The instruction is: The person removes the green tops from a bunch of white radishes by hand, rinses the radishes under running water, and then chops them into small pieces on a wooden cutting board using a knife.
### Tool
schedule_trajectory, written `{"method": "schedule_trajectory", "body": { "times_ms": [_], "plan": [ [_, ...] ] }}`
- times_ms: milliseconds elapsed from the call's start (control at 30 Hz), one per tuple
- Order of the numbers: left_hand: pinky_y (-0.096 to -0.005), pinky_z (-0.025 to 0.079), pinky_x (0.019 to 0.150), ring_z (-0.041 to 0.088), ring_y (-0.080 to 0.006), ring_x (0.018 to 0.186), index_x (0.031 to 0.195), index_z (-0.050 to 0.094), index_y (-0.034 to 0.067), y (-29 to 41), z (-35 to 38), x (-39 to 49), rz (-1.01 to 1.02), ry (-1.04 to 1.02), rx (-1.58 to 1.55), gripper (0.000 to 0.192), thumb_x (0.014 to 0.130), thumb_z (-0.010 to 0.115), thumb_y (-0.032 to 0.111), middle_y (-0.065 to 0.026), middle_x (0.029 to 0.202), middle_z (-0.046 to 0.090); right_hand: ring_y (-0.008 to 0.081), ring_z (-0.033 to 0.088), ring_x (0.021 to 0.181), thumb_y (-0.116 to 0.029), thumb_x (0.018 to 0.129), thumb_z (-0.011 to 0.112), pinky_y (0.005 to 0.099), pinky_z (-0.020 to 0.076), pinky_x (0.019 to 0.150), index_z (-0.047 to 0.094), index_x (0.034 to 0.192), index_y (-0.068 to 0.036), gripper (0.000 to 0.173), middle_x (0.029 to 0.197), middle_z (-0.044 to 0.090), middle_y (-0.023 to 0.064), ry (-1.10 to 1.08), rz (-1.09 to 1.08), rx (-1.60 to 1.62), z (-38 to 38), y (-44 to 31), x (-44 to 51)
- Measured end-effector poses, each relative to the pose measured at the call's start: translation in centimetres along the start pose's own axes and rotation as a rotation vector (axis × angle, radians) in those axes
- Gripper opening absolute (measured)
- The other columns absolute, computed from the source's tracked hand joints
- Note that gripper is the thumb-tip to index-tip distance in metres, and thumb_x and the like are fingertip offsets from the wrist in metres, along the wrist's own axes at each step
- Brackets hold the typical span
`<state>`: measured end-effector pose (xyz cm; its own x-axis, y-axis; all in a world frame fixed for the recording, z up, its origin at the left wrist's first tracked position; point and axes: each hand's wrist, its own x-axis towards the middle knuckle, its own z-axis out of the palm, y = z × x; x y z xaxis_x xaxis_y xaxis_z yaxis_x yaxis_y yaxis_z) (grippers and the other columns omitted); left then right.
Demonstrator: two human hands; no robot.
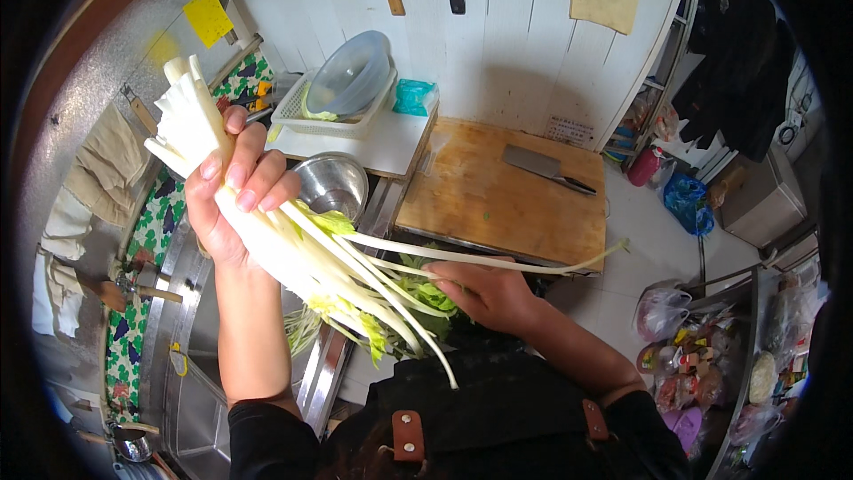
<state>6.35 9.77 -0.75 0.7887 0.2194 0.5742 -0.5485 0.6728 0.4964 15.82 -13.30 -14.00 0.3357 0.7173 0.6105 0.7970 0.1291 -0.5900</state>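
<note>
My left hand (230, 213) is wrapped around a bunch of pale celery (293, 257) close to its cut base, which points up and to the left. The long stalks slope down to the right, with a few yellow-green leaves on them. At the lower ends of the stalks, my right hand (490, 293) has thumb and fingers closed at the tip of one thin stalk. A longer stalk passes in front of that hand. Green leaves (430, 293) show beneath the bunch, partly hidden by it.
A cleaver (546, 167) lies on a wooden cutting board (460, 193). Behind the bunch is a steel bowl (333, 183), beside a steel sink (200, 407). A plastic basket (320, 125) holds a translucent basin (353, 73). Bagged goods (690, 360) fill a shelf at right.
</note>
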Motion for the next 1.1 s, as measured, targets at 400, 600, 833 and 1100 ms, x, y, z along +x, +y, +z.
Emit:
{"method": "schedule_trajectory", "body": {
  "times_ms": [400, 600, 833, 1100],
  "plan": [
    [-0.0245, 0.041, 0.053, 0.043, -0.0086, 0.055, 0.109, 0.038, 0.004, -0.2, 0.3, 0.4, -0.006, 0.009, 0.065, 0.031, 0.083, 0.055, 0.012, -0.001, 0.072, 0.043, 0.0234, 0.064, 0.067, -0.007, 0.074, 0.071, 0.0307, 0.0493, 0.056, 0.061, 0.095, -0.009, 0.023, 0.081, 0.063, 0.0069, 0.051, 0.084, -0.014, 0.4, -0.6, -0.1],
    [-0.0247, 0.041, 0.053, 0.043, -0.0085, 0.056, 0.109, 0.038, 0.004, -0.5, 0.5, 0.3, -0.001, -0.014, 0.091, 0.033, 0.083, 0.055, 0.013, -0.001, 0.073, 0.044, 0.0278, 0.062, 0.069, -0.013, 0.074, 0.069, 0.0342, 0.0478, 0.056, 0.057, 0.093, -0.008, 0.022, 0.085, 0.061, 0.007, 0.008, 0.08, -0.076, 0.0, -0.4, -0.3],
    [-0.0241, 0.041, 0.053, 0.043, -0.0082, 0.056, 0.108, 0.037, 0.004, -0.6, 0.6, 0.3, -0.018, -0.025, 0.124, 0.033, 0.083, 0.056, 0.015, -0.0007, 0.072, 0.044, 0.0335, 0.058, 0.064, -0.014, 0.08, 0.061, 0.0382, 0.0463, 0.057, 0.051, 0.088, -0.005, 0.015, 0.075, 0.058, 0.012, -0.082, 0.201, -0.039, 0.5, 0.1, 0.1],
    [-0.0229, 0.041, 0.054, 0.044, -0.0074, 0.056, 0.109, 0.036, 0.005, 0.2, 0.6, 0.3, 0.021, -0.035, 0.067, 0.031, 0.086, 0.054, 0.016, -0.0005, 0.073, 0.044, 0.033, 0.059, 0.069, -0.014, 0.088, 0.052, 0.037, 0.0452, 0.061, 0.052, 0.092, -0.004, 0.01, 0.075, 0.057, 0.0158, -0.213, 0.44, 0.328, -0.5, 0.2, -0.4]
  ]
}}
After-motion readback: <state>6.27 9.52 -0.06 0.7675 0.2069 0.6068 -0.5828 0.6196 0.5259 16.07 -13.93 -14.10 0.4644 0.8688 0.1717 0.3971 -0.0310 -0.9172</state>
